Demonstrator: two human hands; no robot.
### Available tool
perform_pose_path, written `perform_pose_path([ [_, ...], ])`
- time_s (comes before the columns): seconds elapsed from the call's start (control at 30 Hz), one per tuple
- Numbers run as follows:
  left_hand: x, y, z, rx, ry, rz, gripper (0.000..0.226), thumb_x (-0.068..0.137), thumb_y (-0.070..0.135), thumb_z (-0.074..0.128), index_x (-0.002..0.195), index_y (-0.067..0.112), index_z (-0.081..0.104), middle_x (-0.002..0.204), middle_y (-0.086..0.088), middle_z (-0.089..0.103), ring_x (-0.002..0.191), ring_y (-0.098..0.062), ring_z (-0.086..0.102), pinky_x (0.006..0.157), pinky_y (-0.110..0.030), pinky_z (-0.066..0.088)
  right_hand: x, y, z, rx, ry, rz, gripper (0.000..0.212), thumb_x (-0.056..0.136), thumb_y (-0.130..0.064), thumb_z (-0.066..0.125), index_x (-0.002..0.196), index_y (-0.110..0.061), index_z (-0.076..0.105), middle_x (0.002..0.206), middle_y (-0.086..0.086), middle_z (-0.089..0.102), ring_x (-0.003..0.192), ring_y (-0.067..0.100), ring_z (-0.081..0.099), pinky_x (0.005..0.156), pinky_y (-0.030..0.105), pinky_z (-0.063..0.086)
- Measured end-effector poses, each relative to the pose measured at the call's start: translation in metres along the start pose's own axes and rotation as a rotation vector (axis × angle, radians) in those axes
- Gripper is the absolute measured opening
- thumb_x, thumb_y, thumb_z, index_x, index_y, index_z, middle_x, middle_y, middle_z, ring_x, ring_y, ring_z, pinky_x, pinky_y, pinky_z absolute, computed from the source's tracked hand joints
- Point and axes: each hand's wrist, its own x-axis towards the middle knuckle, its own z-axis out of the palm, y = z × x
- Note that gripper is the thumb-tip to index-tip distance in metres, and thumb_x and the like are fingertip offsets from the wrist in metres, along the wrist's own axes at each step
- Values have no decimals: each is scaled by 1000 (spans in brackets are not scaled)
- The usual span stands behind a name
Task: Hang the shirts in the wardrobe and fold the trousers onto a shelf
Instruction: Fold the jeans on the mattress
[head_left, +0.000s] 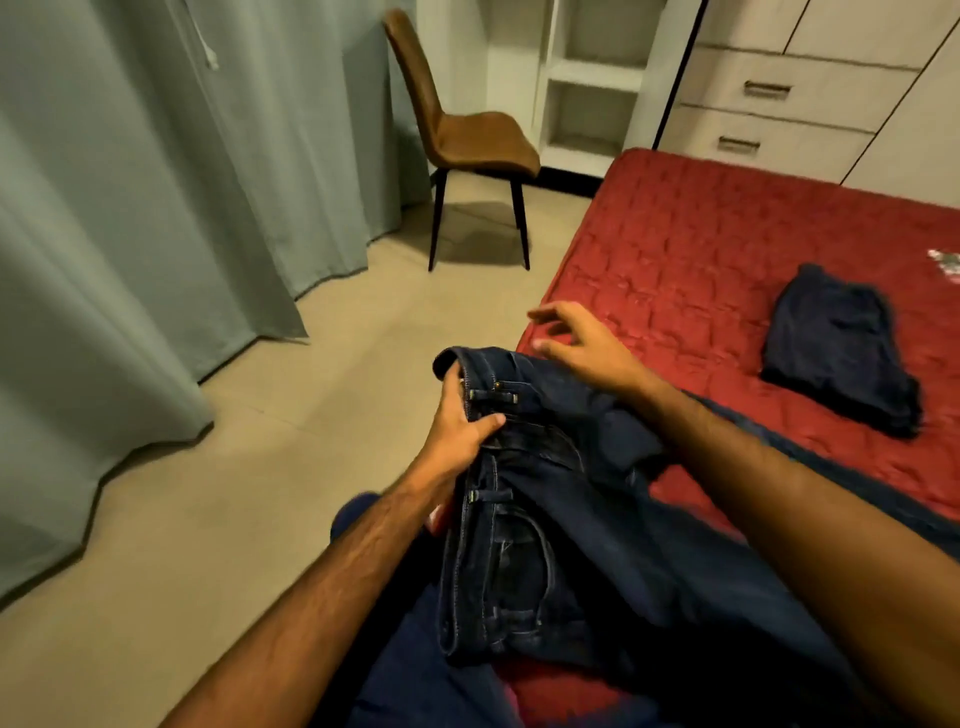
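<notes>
Dark blue jeans (561, 519) lie bunched over the near corner of the red bed (701, 249) and my lap. My left hand (462, 421) grips their waistband near the belt loops, thumb on top. Above the far end of the waistband my right hand (576, 343) hovers with fingers spread and relaxed, holding nothing. A second dark blue garment (836, 353) lies folded on the bed to the right. At the back stand white open shelves (592, 78) and, to their right, a wardrobe unit with drawers (779, 104).
A brown chair (467, 130) on black legs stands on the tiled floor (260, 493) in front of the shelves. Grey-green curtains (156, 182) hang along the left. A small printed item (945, 262) shows at the bed's right edge.
</notes>
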Motion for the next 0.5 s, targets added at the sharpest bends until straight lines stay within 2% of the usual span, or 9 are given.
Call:
perform_pose_path([
  [0.03,4,24,1,17,-92,77,91,78,0,67,154,19,21,148,-6,48,135,-18,49,112,-31,41,15,-14,-19,-10,0,-3,50,94,-27,66,139,-10,50,139,7,52,122,16,52,108,41,42],
  [0.13,18,101,-9,97,-357,243,90,84,-3,67,157,18,19,155,-6,42,142,-21,42,117,-40,35,43,-65,-71,62,-142,54,81,86,-64,59,147,-15,39,149,0,44,133,10,44,117,36,33],
  [0.17,21,129,-17,122,-411,274,91,84,-5,67,158,17,18,156,-6,42,143,-22,42,117,-41,35,47,-78,-86,157,-206,62,79,87,-67,54,146,-16,41,148,-1,48,133,9,47,116,35,34],
  [0.23,25,196,-32,213,-463,361,91,86,-11,66,158,16,19,155,-5,42,142,-21,42,114,-35,38,51,-101,-122,397,-319,37,56,96,-55,45,135,-16,54,136,-3,61,125,8,56,109,30,41],
  [0.33,28,284,-50,353,-565,455,88,85,-18,62,156,17,23,150,-8,47,138,-25,47,109,-34,44,47,-139,-165,656,-426,-15,49,92,-47,50,126,-14,64,129,4,66,119,17,62,97,29,50],
  [0.4,28,329,-56,467,-544,525,85,85,-17,64,154,18,27,148,-7,49,137,-23,49,109,-34,45,43,-167,-192,697,-360,-56,43,86,-45,57,112,-15,74,120,7,70,109,18,67,88,29,55],
  [0.5,28,368,-61,526,-461,598,78,85,-15,66,149,16,34,142,-10,54,133,-24,52,108,-34,46,40,-211,-232,606,-146,-145,49,71,-46,78,103,-9,74,112,14,72,98,23,71,85,32,58],
])
